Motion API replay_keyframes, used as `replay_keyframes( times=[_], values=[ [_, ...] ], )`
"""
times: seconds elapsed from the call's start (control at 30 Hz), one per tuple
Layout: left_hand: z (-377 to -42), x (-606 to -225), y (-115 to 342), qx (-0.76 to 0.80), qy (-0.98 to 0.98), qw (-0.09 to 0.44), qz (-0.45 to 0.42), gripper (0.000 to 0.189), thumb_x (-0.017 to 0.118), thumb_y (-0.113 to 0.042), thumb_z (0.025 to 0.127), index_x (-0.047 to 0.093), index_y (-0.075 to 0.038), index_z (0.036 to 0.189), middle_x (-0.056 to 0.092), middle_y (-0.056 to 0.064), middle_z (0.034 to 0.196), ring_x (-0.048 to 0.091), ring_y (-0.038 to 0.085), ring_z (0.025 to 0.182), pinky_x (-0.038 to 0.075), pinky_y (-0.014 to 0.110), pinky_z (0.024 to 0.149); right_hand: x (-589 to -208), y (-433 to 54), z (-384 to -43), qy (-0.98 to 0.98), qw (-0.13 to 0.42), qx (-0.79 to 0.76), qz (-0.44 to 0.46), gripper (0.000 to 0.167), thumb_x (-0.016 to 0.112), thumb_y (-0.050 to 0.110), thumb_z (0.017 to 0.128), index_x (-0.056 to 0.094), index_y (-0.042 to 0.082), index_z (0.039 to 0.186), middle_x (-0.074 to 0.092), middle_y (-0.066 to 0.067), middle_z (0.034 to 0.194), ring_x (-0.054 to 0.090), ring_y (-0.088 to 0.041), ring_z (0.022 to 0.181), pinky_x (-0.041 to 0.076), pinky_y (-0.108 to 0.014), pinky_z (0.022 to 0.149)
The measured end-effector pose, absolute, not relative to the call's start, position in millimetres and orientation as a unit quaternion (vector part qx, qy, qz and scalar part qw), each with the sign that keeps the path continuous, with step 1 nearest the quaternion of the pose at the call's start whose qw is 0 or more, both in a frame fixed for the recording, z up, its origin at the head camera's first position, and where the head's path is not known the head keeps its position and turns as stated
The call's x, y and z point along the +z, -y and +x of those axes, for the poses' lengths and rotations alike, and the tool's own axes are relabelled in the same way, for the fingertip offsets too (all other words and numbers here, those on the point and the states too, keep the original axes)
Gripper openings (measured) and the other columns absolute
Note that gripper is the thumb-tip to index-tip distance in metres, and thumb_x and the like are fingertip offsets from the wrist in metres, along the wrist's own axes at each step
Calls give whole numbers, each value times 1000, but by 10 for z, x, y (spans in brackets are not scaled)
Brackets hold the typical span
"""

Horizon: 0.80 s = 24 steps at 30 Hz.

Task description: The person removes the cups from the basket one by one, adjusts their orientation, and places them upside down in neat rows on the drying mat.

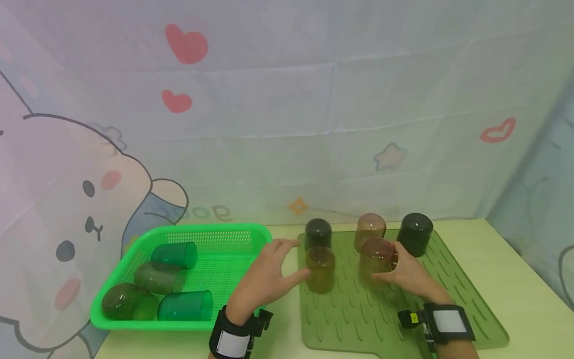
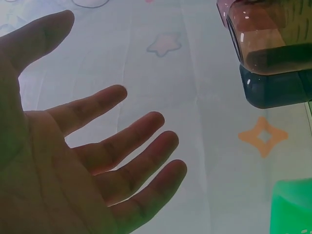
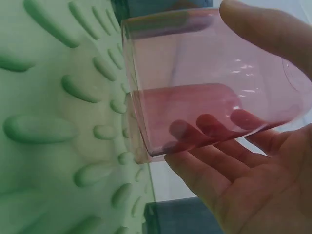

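My right hand point(image 1: 410, 273) holds a clear pink cup point(image 1: 375, 259), thumb on one side and fingers round the other. In the right wrist view the cup point(image 3: 190, 73) has its rim close over the ridged green mat point(image 3: 39, 161). My left hand point(image 1: 268, 273) is spread with nothing in it, its fingertips beside an upside-down amber cup point(image 1: 320, 271). The palm and straight fingers of that hand point(image 2: 97, 161) fill the left of its wrist view. Behind stand a dark cup point(image 1: 318, 232), another pink cup point(image 1: 370, 229) and a second dark cup point(image 1: 415, 234), all upside down.
A green plastic basket point(image 1: 257, 234) stands left of the mat. Inside lie two teal cups, a brownish cup point(image 1: 159, 278) and an olive cup point(image 1: 127, 301) on their sides. A printed cloth point(image 1: 278, 124) hangs behind the pale table point(image 1: 471, 234).
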<state>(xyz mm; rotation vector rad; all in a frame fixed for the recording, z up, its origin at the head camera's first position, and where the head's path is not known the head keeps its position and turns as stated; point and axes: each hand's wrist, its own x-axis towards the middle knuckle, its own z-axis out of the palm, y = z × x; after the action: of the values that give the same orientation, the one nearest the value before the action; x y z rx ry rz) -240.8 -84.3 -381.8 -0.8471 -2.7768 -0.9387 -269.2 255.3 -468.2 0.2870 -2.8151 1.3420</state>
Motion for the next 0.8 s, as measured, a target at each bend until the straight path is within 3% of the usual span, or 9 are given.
replay_keyframes(
  times=[0.33,0.8],
  values=[
    [-2397,-3808,845,-286,914,16,-286,48,58,-44,92,56,-12,127,51,7,130,48,24,119,44,41,94,-4798,-2538,-2734,900,11,426,88,87,82,25,75,28,-11,133,46,-29,121,52,-42,107,49,-48,80],
    [-2405,-3823,843,-288,914,5,-287,42,57,-41,93,58,-13,124,52,6,127,49,23,117,45,41,92,-4862,-2528,-2775,918,-6,391,61,101,81,36,75,19,-15,138,40,-38,128,46,-51,113,47,-54,83]
  ],
)
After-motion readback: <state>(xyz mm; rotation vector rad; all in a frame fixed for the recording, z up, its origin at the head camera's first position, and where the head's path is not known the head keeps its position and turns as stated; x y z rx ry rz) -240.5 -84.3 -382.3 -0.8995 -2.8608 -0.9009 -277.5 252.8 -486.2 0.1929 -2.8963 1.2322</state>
